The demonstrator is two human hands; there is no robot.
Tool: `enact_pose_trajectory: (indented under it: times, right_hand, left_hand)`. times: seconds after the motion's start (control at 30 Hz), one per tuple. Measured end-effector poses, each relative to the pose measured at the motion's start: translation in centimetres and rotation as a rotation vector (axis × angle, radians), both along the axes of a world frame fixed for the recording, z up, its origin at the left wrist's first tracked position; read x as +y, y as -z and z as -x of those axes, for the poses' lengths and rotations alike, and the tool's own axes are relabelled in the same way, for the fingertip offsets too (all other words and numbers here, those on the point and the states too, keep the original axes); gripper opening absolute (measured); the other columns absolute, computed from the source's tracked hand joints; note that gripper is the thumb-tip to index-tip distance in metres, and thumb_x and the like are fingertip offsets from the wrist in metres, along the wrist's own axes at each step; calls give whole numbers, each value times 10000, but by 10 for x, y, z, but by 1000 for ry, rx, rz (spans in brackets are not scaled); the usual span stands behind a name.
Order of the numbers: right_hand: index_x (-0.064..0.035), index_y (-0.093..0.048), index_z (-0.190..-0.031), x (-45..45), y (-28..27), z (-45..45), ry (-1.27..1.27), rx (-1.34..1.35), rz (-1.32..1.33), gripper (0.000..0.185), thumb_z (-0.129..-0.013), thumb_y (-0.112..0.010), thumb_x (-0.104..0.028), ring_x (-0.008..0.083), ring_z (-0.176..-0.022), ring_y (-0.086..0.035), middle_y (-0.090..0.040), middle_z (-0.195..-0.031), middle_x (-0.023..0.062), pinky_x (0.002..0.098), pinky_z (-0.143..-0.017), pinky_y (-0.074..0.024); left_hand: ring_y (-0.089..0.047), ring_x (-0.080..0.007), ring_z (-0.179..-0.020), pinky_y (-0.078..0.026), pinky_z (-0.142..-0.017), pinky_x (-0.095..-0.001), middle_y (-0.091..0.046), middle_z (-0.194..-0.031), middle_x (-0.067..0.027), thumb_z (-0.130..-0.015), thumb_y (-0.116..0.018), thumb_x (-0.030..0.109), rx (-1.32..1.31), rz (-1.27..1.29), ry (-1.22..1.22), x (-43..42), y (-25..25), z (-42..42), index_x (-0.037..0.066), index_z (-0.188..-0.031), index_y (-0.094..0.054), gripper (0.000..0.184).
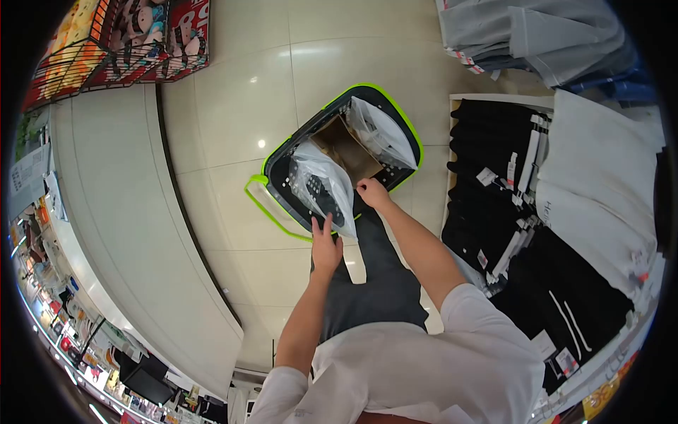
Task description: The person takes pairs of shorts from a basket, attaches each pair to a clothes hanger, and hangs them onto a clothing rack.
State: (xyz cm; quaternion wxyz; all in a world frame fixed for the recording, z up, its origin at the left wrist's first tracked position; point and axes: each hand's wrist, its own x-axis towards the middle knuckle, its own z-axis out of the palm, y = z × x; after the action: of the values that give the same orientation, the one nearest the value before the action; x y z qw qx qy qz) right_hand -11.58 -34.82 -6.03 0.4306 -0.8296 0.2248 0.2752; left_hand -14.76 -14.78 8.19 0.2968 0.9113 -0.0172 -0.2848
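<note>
A dark shopping basket (284, 196) with a bright green rim stands on the floor before my legs, its green handle (272, 214) folded down on the left. Inside are two white plastic bags, one at the left (321, 169) and one at the right (381, 131), with an open brown box or paper bag (351, 152) between them. My left hand (326, 244) is at the near edge of the left bag, fingers apart. At the near corner of the brown box, my right hand (371, 192) has its fingers closed; what they pinch is too small to make out.
A long white counter (127, 212) runs along the left. Wire baskets of goods (141, 42) stand at the upper left. On the right, a low shelf holds folded black clothes (484, 169), white clothes (593, 191) and grey clothes (544, 35).
</note>
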Motion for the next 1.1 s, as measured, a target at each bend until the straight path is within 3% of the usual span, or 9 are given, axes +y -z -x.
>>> enact_pose_trajectory:
  times: [0.07, 0.13, 0.23, 0.43, 0.67, 0.83, 0.97, 1.03, 1.1]
  right_hand:
    - [-77, -619, -1017, 9, 8, -19, -27, 70, -58, 287, -789, -579, -246, 349, -996, -559, -560, -1141, 180, 413, -851, -460]
    - [-109, -567, -1163, 18, 19, -29, -111, 81, 16, 404, -784, -583, -247, 339, -1132, -494, -364, -1368, 178, 402, -943, -413]
    - [-85, -541, -1192, 33, 42, -22, -177, 77, -108, 445, -768, -602, -205, 348, -1193, -439, -318, -1383, 224, 361, -982, -384]
    - [-69, -596, -1067, 64, 54, -8, -145, 54, -78, 308, -765, -594, -129, 344, -1098, -499, -527, -1172, 185, 380, -912, -418]
    - [-45, -549, -1002, 52, -64, -13, 236, -475, 24, 210, -793, -562, -24, 344, -922, -544, -586, -966, 139, 394, -806, -434]
    - [-42, -487, -1159, 58, -133, 11, 582, -464, 18, 356, -817, -585, -57, 323, -892, -565, -572, -994, 166, 363, -776, -444]
    - [-35, -493, -1174, 69, -141, 41, 504, -212, -36, 368, -823, -594, -84, 290, -813, -594, -599, -969, 161, 337, -716, -462]
    - [-24, -561, -1072, 85, -130, 49, 431, -152, -190, 274, -815, -614, -103, 237, -684, -596, -614, -818, 139, 313, -634, -460]
    - [-13, -579, -1000, 98, -130, 53, 412, -140, -204, 218, -811, -624, -111, 204, -625, -563, -587, -730, 121, 308, -597, -446]
  left_hand:
    - [-330, -453, -1242, -357, -994, -418, -276, -1358, -331, -741, -674, 162, 145, -90, 80, 4, 10, 8, 25, -1298, -390, 640]
    - [-342, -434, -1242, -352, -1003, -406, -302, -1354, -312, -751, -668, 178, 155, -66, 26, 13, 22, 12, -9, -1290, -384, 637]
    - [-370, -379, -1246, -339, -1021, -375, -352, -1353, -259, -766, -656, 194, 206, -81, -43, 24, 21, 22, -87, -1275, -355, 655]
    - [-388, -431, -1199, -349, -1006, -406, -373, -1294, -302, -758, -649, 167, 190, -48, -187, 47, 19, 27, -101, -1277, -315, 673]
    - [-365, -439, -1209, -341, -1011, -417, -333, -1310, -313, -765, -628, 160, 50, -149, -190, 53, 33, 14, -119, -1278, -289, 675]
    - [-411, -435, -1154, -368, -969, -437, -367, -1271, -315, -766, -631, 154, -11, -178, -286, 53, 29, 10, -106, -1263, -314, 645]
    - [-411, -440, -1148, -360, -969, -459, -370, -1268, -318, -774, -629, 184, -126, -87, -188, 37, 12, 18, -95, -1252, -348, 621]
    - [-408, -440, -1150, -356, -963, -463, -370, -1271, -320, -777, -638, 192, 24, -336, -131, 32, 6, 19, -68, -1210, -431, 546]
    - [-422, -437, -1127, -361, -946, -456, -391, -1245, -313, -782, -649, 197, -113, -466, -143, 26, 5, 13, -38, -1127, -515, 439]
